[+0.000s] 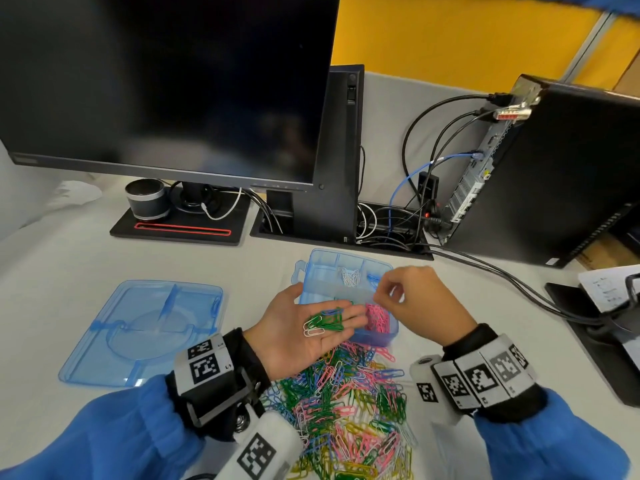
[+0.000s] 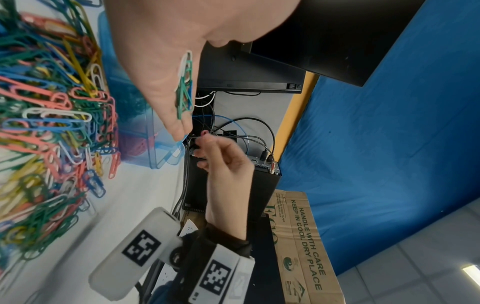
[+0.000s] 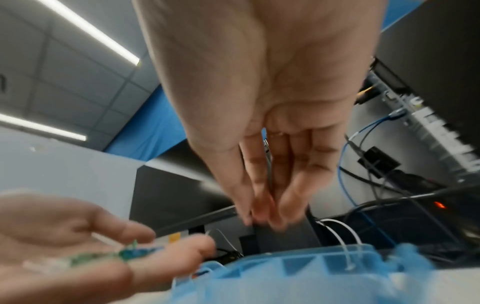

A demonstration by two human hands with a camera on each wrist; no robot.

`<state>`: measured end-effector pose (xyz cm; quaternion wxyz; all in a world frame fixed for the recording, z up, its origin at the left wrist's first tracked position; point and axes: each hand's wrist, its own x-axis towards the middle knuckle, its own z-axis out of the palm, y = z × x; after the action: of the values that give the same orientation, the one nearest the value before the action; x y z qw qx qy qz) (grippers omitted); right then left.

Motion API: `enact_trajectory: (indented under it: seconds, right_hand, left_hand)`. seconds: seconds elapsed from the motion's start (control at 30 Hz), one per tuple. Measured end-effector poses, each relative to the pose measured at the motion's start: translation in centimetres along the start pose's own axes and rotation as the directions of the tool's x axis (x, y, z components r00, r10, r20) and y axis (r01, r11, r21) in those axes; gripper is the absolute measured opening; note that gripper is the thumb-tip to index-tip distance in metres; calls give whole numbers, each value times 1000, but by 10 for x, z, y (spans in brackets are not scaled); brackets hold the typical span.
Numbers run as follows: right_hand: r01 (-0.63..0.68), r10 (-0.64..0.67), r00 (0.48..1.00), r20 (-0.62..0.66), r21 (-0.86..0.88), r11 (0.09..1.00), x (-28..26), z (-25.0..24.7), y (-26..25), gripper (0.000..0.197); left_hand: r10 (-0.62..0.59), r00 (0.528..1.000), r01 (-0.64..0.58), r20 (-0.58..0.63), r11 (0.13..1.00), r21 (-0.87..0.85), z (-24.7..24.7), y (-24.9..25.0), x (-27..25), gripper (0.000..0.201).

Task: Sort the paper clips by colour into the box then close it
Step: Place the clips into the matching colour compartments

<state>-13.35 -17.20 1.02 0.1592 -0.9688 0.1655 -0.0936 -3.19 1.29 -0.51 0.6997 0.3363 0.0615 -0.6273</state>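
A clear blue compartment box [image 1: 311, 268] stands open mid-table, with white clips [image 1: 350, 277], blue clips [image 1: 372, 278] and pink clips [image 1: 377, 318] in separate cells. Its lid [image 1: 145, 327] lies flat to the left. My left hand [image 1: 294, 337] is palm up beside the box, fingers straight, carrying green, white and one blue clip [image 1: 325, 322] [image 2: 185, 88]. My right hand [image 1: 379, 289] hovers over the blue cell with thumb and forefinger tips together; no clip shows between them. A mixed pile of clips [image 1: 346, 403] [image 2: 46, 113] lies nearer to me.
A dark monitor [image 1: 166, 81] and a small speaker [image 1: 145, 199] stand at the back. On the right is a PC tower [image 1: 554, 168], from which black cables [image 1: 502, 278] trail across the table. Papers on a black stand [image 1: 606, 285] sit at the right edge.
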Motion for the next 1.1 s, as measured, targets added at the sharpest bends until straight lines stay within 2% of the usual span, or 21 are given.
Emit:
enact_trajectory:
  seconds: [0.07,0.1,0.17,0.23,0.3,0.4,0.47,0.67,0.8,0.9,0.97,1.1]
  right_hand:
    - [-18,21,997,78,-33,999,-4,2,2,10]
    - [3,-1,998,66,-24,1000,-4,2,1,9]
    - [123,-123,992,-13,64,990,-4,-2,-8,6]
    - [275,-270,961,-51,197,941,-6,-5,-23,7]
    - [359,-371,928,-17,296,885,-10,-1,-36,14]
    - [396,-422,906,45,266,879,-14,10,-47,23]
    - [398,-422,905,53,244,884,-14,15,-49,27]
    - [424,-457,885,92,246,871,-15,20,-53,8]
    - [403,-448,884,136,269,875,-17,18,-55,5]
    - [345,-416,903,104,401,849,-18,18,-56,3]
    - [286,-377,924,70,530,799,-18,16,-59,3]
    - [190,-308,950,56,677,710,-17,11,-61,2]
  left_hand:
    - [2,1000,-2,1,1000,-3,0,-1,0,71]
    - [5,1000,-5,-1,1000,-12,0,0,0,71]
    - [9,1000,-9,-1,999,-37,1,-1,0,74]
    - [14,1000,-13,8,998,-67,3,-1,-1,76]
    - [21,999,-18,38,995,-93,5,-3,-3,77]
    - [22,997,-15,73,994,-106,8,-5,-5,76]
    - [23,997,-16,69,996,-93,8,-5,-6,76]
    - [11,999,-9,30,997,-74,10,-7,-6,69]
    - [-3,1000,4,22,998,-55,10,-9,-6,63]
    - [-10,1000,12,29,997,-70,10,-8,-5,62]
    - [-10,1000,11,16,998,-60,8,-9,-3,63]
    - [2,1000,-2,-13,1000,-23,5,-10,1,62]
